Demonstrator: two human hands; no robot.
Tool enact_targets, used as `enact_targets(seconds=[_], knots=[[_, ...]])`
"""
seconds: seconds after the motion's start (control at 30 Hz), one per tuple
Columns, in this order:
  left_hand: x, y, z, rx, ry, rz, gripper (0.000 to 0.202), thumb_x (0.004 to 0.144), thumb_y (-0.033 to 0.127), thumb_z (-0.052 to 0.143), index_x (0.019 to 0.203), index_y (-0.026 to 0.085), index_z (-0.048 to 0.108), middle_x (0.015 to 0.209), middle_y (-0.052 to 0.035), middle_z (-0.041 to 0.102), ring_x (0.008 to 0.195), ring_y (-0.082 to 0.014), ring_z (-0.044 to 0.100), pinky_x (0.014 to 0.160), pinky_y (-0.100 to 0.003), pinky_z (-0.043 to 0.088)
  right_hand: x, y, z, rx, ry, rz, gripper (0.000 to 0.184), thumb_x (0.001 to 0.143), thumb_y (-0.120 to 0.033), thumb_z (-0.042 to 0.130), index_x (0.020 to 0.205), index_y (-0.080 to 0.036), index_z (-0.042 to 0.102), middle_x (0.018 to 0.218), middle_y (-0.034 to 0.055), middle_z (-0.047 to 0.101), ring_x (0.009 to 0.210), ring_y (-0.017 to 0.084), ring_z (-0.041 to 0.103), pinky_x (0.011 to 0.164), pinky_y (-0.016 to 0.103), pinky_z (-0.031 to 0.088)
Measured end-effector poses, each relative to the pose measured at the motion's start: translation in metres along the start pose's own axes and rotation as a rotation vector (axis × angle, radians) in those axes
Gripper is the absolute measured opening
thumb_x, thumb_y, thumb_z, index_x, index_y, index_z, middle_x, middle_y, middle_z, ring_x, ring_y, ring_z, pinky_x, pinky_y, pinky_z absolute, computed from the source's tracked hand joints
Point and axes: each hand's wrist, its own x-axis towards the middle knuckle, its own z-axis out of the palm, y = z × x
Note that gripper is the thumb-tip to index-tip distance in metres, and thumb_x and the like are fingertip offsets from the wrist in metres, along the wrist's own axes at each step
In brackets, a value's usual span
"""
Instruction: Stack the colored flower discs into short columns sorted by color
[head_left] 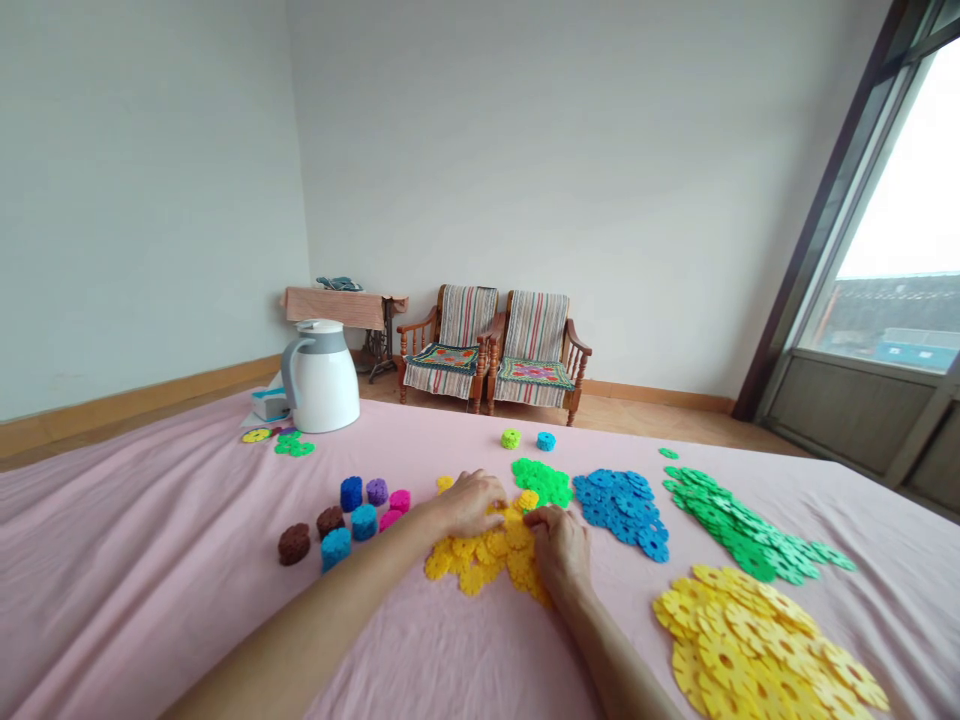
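Over a loose pile of orange-yellow snowflake discs (472, 562) in the middle of the bed-like pink surface, both my hands are at work. My left hand (474, 503) reaches over the pile's far left part, its thumb apart from its bent fingers and nothing visible between them. At the right side of the pile, my right hand (561, 550) has its fingers curled together against the discs; what they pinch is hidden. Just beyond those fingertips sits a small orange-yellow stack (528, 498). Another yellow stack (444, 484) shows behind my left wrist.
Stacked discs in brown (294, 544), blue (336, 548), purple and pink stand left. Loose green (541, 482), blue (621, 510), darker green (750, 530) and large yellow discs (757, 640) lie right. A white jug (326, 385) stands far left on the pink cloth (187, 560).
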Motion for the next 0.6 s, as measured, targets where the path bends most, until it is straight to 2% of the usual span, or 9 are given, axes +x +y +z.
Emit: enact_targets(seconds=[0.13,0.2,0.33,0.4,0.6], knots=[[0.002,-0.007,-0.003,-0.026,-0.016,0.031,0.011,0.074,0.024,0.059,0.077,0.023,0.069,0.082,0.0014,0.069,0.082,-0.0164,0.059,0.084,-0.027,0.041,0.002,0.001,0.001,-0.108,0.052,0.056,0.037,0.081,-0.014,0.037,0.101,-0.022,0.068,0.111,0.0071,0.065,0.107,0.023,0.052,0.085,0.033,0.034],[0.007,-0.008,0.000,-0.036,-0.002,0.027,0.012,0.074,0.020,0.057,0.076,0.021,0.069,0.078,0.0007,0.068,0.077,-0.0152,0.059,0.080,-0.025,0.042,0.003,0.001,0.001,-0.136,0.060,0.070,0.038,0.083,-0.014,0.036,0.105,-0.021,0.066,0.113,0.0081,0.064,0.108,0.023,0.051,0.085,0.032,0.035],[0.023,-0.003,0.012,-0.047,0.067,0.014,0.032,0.076,0.010,0.048,0.101,0.020,0.065,0.100,-0.0039,0.065,0.094,-0.0171,0.056,0.086,-0.025,0.042,0.004,0.002,-0.001,-0.121,0.046,0.099,0.036,0.082,-0.014,0.037,0.100,-0.020,0.067,0.110,0.0075,0.065,0.106,0.021,0.053,0.085,0.029,0.036],[0.030,0.001,0.019,-0.047,0.080,0.011,0.038,0.076,0.008,0.046,0.108,0.021,0.062,0.106,-0.0055,0.062,0.099,-0.0183,0.054,0.089,-0.028,0.041,0.004,0.002,-0.001,-0.104,0.046,0.098,0.034,0.081,-0.014,0.038,0.097,-0.021,0.067,0.109,0.0068,0.065,0.105,0.020,0.053,0.085,0.029,0.036],[0.033,0.010,0.024,-0.050,0.060,-0.008,0.033,0.073,0.008,0.048,0.096,0.023,0.065,0.097,-0.0024,0.065,0.097,-0.0196,0.054,0.089,-0.030,0.042,0.002,0.002,-0.003,-0.080,0.046,0.088,0.033,0.080,-0.015,0.038,0.094,-0.020,0.067,0.106,0.0081,0.065,0.102,0.022,0.053,0.082,0.031,0.036]])
